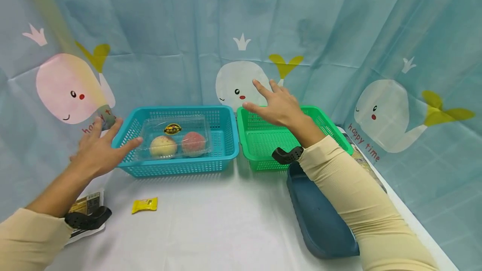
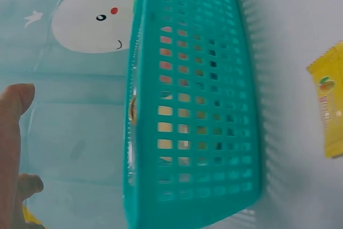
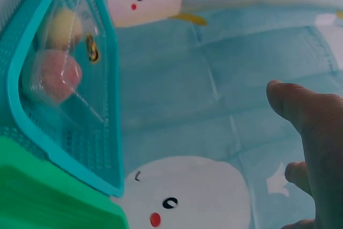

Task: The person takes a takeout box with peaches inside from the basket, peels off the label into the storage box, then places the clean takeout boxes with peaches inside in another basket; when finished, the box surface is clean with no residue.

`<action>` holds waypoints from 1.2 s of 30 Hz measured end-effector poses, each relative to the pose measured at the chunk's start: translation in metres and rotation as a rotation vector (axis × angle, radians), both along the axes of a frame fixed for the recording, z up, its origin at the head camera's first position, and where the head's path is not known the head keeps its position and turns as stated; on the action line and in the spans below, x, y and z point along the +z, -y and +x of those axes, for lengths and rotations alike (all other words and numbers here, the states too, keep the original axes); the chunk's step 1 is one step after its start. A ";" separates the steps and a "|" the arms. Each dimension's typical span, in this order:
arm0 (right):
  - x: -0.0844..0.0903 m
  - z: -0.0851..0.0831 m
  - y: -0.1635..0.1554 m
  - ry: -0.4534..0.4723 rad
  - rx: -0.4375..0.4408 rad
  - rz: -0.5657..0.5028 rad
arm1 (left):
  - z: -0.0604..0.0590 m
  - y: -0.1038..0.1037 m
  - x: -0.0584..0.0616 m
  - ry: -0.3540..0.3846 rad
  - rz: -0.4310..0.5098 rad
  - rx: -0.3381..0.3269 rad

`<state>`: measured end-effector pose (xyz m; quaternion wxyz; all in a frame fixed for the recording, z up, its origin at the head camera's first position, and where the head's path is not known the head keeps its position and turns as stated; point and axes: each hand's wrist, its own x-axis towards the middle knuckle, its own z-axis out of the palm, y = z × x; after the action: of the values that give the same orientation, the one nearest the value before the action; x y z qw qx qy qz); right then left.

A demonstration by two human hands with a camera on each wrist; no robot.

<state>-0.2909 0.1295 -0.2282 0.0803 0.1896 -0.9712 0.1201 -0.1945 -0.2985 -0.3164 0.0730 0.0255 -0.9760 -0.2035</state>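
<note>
My left hand hovers at the left end of the blue basket, fingers spread and holding nothing. Inside that basket lies a clear plastic box with a dark label. Two round peach-like fruits show through it, a yellowish one and a pinkish one. Above the green basket my right hand is raised with its fingers apart and nothing in it. In the left wrist view the blue basket's side is close, beside the thumb. The right wrist view shows the thumb against the curtain.
A small yellow wrapped packet lies on the white table in front of the blue basket. A dark blue tray sits under my right forearm. A printed package is partly hidden by my left wrist. Behind everything hangs a whale-print curtain.
</note>
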 end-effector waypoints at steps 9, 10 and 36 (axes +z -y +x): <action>-0.016 -0.006 0.021 0.040 0.037 -0.051 | -0.002 -0.002 -0.020 -0.005 0.008 -0.005; -0.018 -0.006 0.024 0.049 0.043 -0.060 | -0.002 -0.002 -0.023 -0.005 0.009 -0.004; -0.064 -0.017 0.092 0.233 0.124 -0.273 | -0.006 0.007 -0.057 0.046 0.081 0.030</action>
<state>-0.3078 0.0371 -0.2927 -0.0155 0.2215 -0.9350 0.2765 -0.2002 -0.3051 -0.3735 0.0524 0.0480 -0.9679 -0.2411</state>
